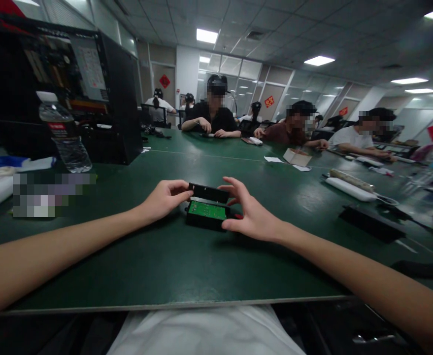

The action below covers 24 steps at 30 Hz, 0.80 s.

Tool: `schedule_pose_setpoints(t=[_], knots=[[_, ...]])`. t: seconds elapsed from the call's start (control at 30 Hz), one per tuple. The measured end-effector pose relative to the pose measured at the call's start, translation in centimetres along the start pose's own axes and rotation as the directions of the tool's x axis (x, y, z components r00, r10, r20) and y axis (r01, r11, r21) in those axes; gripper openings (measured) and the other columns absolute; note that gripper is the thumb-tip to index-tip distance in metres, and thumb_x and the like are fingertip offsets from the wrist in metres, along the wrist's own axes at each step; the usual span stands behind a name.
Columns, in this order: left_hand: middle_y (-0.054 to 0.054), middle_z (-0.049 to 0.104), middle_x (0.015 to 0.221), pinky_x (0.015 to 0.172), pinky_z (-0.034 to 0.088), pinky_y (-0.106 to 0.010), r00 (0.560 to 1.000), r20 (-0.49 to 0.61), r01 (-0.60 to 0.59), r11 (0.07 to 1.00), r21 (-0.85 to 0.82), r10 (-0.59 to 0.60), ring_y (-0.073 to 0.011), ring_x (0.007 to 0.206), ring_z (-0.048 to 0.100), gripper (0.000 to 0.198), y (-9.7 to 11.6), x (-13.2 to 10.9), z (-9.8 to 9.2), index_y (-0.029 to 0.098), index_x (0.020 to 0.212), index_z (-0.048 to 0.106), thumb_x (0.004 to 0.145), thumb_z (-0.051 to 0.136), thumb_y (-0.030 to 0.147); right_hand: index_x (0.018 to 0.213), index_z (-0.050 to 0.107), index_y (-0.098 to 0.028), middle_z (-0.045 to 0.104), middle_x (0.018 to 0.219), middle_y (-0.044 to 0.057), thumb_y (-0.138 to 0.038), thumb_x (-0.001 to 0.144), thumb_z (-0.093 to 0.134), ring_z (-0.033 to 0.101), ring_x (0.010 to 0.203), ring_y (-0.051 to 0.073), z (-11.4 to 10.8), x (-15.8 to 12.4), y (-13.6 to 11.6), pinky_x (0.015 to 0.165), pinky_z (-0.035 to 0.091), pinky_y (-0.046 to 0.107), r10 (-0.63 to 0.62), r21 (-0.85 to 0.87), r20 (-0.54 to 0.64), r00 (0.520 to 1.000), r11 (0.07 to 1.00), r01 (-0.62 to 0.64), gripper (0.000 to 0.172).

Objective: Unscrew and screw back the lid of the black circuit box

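A small black plastic case (205, 223) sits on the green table in front of me, with a green circuit board (208, 209) inside it. Its black cover (209, 193) is raised and tilted along the far side. My left hand (166, 199) pinches the left end of that cover between thumb and fingers. My right hand (246, 209) is curved around the right end, its thumb at the case's near right corner and its fingers by the cover. Something small and red shows beneath the right palm, too hidden to name.
An open computer tower (116, 98) and a water bottle (64, 133) stand at the left. To the right lie a white power strip-like bar (349, 189) and a long black piece (372, 223). A small box (296, 157) sits farther back. Several people work across the green table (157, 266).
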<state>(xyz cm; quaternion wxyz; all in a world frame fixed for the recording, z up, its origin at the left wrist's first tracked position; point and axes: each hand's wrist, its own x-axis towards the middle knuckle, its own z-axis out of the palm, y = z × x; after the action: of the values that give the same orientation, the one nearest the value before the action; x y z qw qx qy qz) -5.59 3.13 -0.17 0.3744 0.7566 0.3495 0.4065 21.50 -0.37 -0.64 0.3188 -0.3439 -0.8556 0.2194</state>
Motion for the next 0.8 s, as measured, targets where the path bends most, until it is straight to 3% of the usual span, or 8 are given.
schedule_pose_setpoints(t=[0.1, 0.2, 0.37, 0.5, 0.63, 0.7, 0.73, 0.8], knots=[[-0.003, 0.07, 0.078, 0.078, 0.052, -0.032, 0.994, -0.106, -0.012, 1.0, -0.009, 0.011, -0.02, 0.078, 0.065, 0.028, 0.1, 0.1, -0.2, 0.015, 0.085, 0.071, 0.081, 0.07, 0.042, 0.157, 0.005, -0.021, 0.056, 0.136, 0.019, -0.05, 0.079, 0.079, 0.06, 0.119, 0.029, 1.0, 0.0, -1.2, 0.099, 0.05, 0.048, 0.114, -0.035, 0.057, 0.992, 0.993, -0.112, 0.111], [-0.001, 0.067, 0.071, 0.075, 0.048, -0.03, 0.988, -0.156, -0.004, 0.999, -0.034, -0.001, -0.0181, 0.073, 0.062, 0.026, -0.1, 0.2, -0.3, 0.015, 0.082, 0.07, 0.08, 0.07, 0.041, 0.158, 0.003, -0.019, 0.062, 0.132, 0.017, -0.041, 0.083, 0.075, 0.061, 0.119, 0.027, 1.5, 0.1, -1.5, 0.102, 0.048, 0.047, 0.114, -0.06, 0.055, 0.992, 0.992, -0.111, 0.105], [-0.001, 0.064, 0.068, 0.072, 0.046, -0.03, 0.982, -0.189, -0.003, 0.995, -0.102, -0.016, -0.0164, 0.069, 0.059, 0.026, -0.3, 0.3, -0.5, 0.015, 0.084, 0.07, 0.08, 0.071, 0.04, 0.156, 0.017, -0.019, 0.069, 0.123, 0.012, -0.034, 0.085, 0.071, 0.066, 0.109, 0.024, 0.9, 0.4, -2.0, 0.098, 0.05, 0.042, 0.072, -0.058, 0.0, 0.997, 0.996, -0.072, 0.091], [-0.002, 0.064, 0.069, 0.068, 0.046, -0.03, 0.972, -0.226, 0.019, 0.985, -0.17, -0.058, -0.0166, 0.068, 0.059, 0.028, -0.6, 0.5, -0.5, 0.015, 0.084, 0.069, 0.078, 0.073, 0.043, 0.145, 0.038, -0.021, 0.07, 0.122, 0.011, -0.037, 0.088, 0.067, 0.066, 0.11, 0.024, -2.2, 0.8, -2.5, 0.097, 0.05, 0.041, 0.09, -0.035, -0.059, 0.994, 0.995, -0.093, 0.067], [-0.001, 0.063, 0.071, 0.065, 0.046, -0.028, 0.954, -0.283, 0.031, 0.969, -0.245, -0.102, -0.0153, 0.065, 0.058, 0.033, -0.9, 0.7, -0.5, 0.015, 0.087, 0.07, 0.072, 0.078, 0.043, 0.136, 0.049, -0.021, 0.069, 0.125, 0.013, -0.044, 0.088, 0.064, 0.066, 0.11, 0.029, -8.5, 1.1, 0.4, 0.092, 0.051, 0.043, 0.107, -0.226, -0.297, 0.949, 0.958, -0.179, 0.055], [-0.001, 0.062, 0.072, 0.064, 0.045, -0.028, 0.948, -0.3, 0.023, 0.965, -0.262, -0.104, -0.0143, 0.064, 0.057, 0.033, -1.0, 0.7, -0.5, 0.015, 0.088, 0.07, 0.071, 0.078, 0.042, 0.134, 0.053, -0.021, 0.068, 0.126, 0.013, -0.042, 0.088, 0.063, 0.064, 0.114, 0.031, -12.3, 0.6, 3.3, 0.094, 0.049, 0.044, 0.121, -0.449, -0.424, 0.897, 0.832, -0.324, 0.051], [-0.001, 0.062, 0.072, 0.064, 0.045, -0.027, 0.949, -0.298, 0.021, 0.965, -0.261, -0.101, -0.0141, 0.064, 0.057, 0.033, -1.1, 0.7, -0.5, 0.015, 0.088, 0.07, 0.071, 0.078, 0.042, 0.134, 0.054, -0.021, 0.067, 0.128, 0.013, -0.04, 0.09, 0.062, 0.063, 0.117, 0.032, -14.2, 0.1, 4.9, 0.097, 0.047, 0.044, 0.163, -0.535, -0.485, 0.859, 0.722, -0.439, 0.049], [-0.001, 0.062, 0.07, 0.063, 0.044, -0.028, 0.957, -0.274, 0.027, 0.969, -0.244, -0.096, -0.0142, 0.064, 0.056, 0.031, -1.1, 0.6, -0.5, 0.015, 0.085, 0.069, 0.072, 0.077, 0.042, 0.14, 0.051, -0.022, 0.065, 0.132, 0.013, -0.042, 0.092, 0.059, 0.061, 0.12, 0.032, -17.5, -1.5, 8.1, 0.096, 0.047, 0.041, 0.345, -0.586, -0.596, 0.725, 0.432, -0.686, 0.052]])
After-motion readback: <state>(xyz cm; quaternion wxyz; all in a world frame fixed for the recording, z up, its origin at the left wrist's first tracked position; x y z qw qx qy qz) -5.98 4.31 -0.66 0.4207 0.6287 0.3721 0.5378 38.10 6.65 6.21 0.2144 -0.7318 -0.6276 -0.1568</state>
